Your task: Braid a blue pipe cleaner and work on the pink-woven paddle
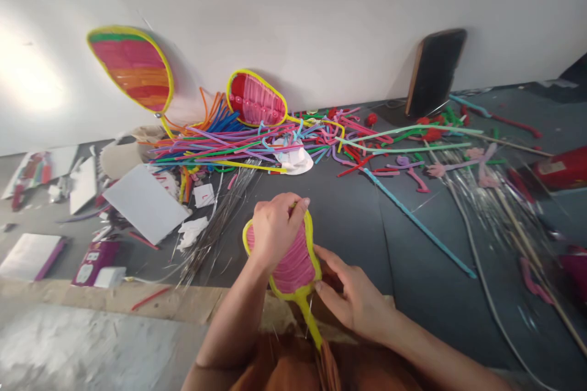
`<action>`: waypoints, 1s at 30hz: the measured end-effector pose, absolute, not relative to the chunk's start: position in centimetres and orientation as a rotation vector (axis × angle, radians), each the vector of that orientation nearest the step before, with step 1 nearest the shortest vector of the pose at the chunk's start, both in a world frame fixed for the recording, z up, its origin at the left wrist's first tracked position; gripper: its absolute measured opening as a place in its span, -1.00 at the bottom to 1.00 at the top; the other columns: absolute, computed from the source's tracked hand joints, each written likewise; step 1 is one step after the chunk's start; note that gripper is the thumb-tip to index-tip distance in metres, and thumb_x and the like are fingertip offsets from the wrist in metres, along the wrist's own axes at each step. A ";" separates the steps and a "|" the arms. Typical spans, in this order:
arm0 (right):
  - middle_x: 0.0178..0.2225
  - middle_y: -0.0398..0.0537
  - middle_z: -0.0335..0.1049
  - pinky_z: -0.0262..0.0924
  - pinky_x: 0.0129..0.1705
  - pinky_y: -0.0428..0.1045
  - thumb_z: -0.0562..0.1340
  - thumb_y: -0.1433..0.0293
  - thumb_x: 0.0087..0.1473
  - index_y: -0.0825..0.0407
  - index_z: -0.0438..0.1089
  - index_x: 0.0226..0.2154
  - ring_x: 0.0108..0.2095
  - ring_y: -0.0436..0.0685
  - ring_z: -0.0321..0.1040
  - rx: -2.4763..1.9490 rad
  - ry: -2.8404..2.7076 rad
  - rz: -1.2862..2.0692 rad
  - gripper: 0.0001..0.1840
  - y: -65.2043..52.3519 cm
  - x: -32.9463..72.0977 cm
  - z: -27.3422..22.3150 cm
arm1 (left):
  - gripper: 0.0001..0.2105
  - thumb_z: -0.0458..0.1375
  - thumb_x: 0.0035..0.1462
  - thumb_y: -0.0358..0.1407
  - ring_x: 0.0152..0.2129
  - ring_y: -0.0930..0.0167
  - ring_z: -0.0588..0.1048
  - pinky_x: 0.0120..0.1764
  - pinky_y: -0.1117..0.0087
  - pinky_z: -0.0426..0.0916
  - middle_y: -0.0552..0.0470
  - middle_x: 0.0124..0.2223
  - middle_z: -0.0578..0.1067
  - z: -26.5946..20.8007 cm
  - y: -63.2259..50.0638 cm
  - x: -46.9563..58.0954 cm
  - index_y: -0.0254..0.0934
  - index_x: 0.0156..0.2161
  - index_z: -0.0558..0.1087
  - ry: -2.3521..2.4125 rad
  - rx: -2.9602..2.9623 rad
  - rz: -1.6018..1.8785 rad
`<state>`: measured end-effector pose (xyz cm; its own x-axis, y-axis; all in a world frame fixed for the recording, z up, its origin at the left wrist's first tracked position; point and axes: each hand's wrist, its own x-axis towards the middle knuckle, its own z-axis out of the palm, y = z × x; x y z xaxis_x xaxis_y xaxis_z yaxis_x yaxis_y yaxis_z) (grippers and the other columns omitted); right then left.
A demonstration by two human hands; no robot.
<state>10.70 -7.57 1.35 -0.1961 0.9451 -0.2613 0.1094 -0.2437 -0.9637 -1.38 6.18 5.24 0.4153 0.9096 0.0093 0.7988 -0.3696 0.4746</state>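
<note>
A small racket-shaped piece (pixel 293 266), with a yellow fuzzy pipe-cleaner rim and handle and rows of pink strands across its face, is held over the table's front edge. Its handle points down toward my body. My left hand (pixel 277 226) is closed over its upper part, the thumb near the top rim; the other fingertips are partly hidden. From the right, my right hand (pixel 355 299) holds the lower side rim, with thumb and forefinger at the yellow edge and the other fingers curled.
Two similar rackets, one striped (pixel 132 70) and one pink (pixel 259 98), lean against the wall. Coloured pipe cleaners (pixel 220 140) are heaped before them. A phone (pixel 435 73) stands behind; thin wires (pixel 220 220), a white card (pixel 145 203) and a cable (pixel 474 244) lie around.
</note>
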 end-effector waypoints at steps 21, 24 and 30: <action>-0.17 -0.07 0.50 0.34 -0.11 -0.02 0.17 0.44 0.07 -0.01 0.15 0.17 -0.23 0.07 0.45 -1.325 -1.096 1.541 -0.42 -8.0 9.1 0.3 | -0.70 -0.02 0.25 -0.18 -0.47 0.47 0.42 -0.36 0.44 0.11 0.11 -0.44 0.50 5.2 6.1 -1.5 -0.22 -0.43 0.44 1.518 2.301 0.356; -0.13 -0.05 0.48 0.34 -0.10 -0.01 0.19 0.44 0.06 0.00 0.17 0.14 -0.22 0.07 0.45 -1.293 -1.013 1.557 -0.44 -8.2 8.7 -0.1 | -0.71 0.00 0.25 -0.19 -0.47 0.47 0.43 -0.35 0.43 0.11 0.11 -0.44 0.50 5.3 6.1 -1.4 -0.23 -0.43 0.43 1.525 2.306 0.353; -0.03 0.01 0.46 0.28 0.02 0.03 0.11 0.51 0.07 0.03 0.03 0.24 -0.16 0.05 0.46 -1.346 -1.149 1.470 -0.33 -8.9 8.7 -0.6 | -0.70 -0.01 0.25 -0.18 -0.47 0.47 0.42 -0.37 0.44 0.10 0.11 -0.43 0.50 5.0 6.2 -1.5 -0.23 -0.45 0.42 1.519 2.293 0.331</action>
